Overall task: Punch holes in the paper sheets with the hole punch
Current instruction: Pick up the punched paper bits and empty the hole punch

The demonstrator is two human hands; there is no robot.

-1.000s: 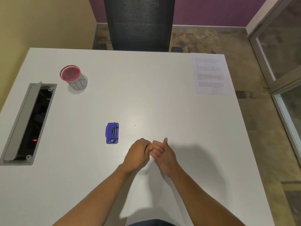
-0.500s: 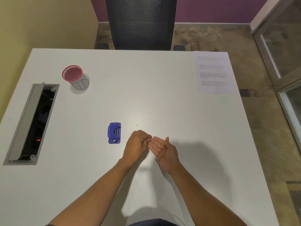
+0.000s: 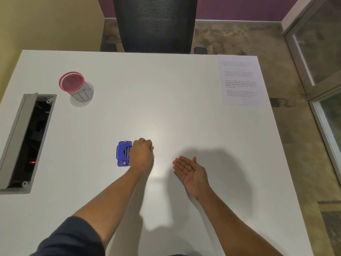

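A small blue hole punch (image 3: 122, 154) lies flat on the white table (image 3: 166, 100), left of centre. My left hand (image 3: 141, 156) is beside it, covering its right edge, with the fingers curled and the fingertips pressed down on the table just right of the punch. I cannot tell if they pinch anything. My right hand (image 3: 191, 170) hovers palm up further right, fingers apart, with a tiny white paper speck (image 3: 186, 166) resting on the palm. A printed paper sheet (image 3: 239, 80) lies at the table's far right corner, away from both hands.
A red-rimmed mesh cup (image 3: 77, 87) stands at the far left. An open grey cable hatch (image 3: 27, 141) is sunk into the table's left edge. A dark mesh chair (image 3: 153, 24) stands beyond the far edge, and a glass door (image 3: 321, 52) is on the right.
The hands were together in front of me. Now the left hand has moved up and left to the punch's right side. The right hand has drawn away to the right, palm up.
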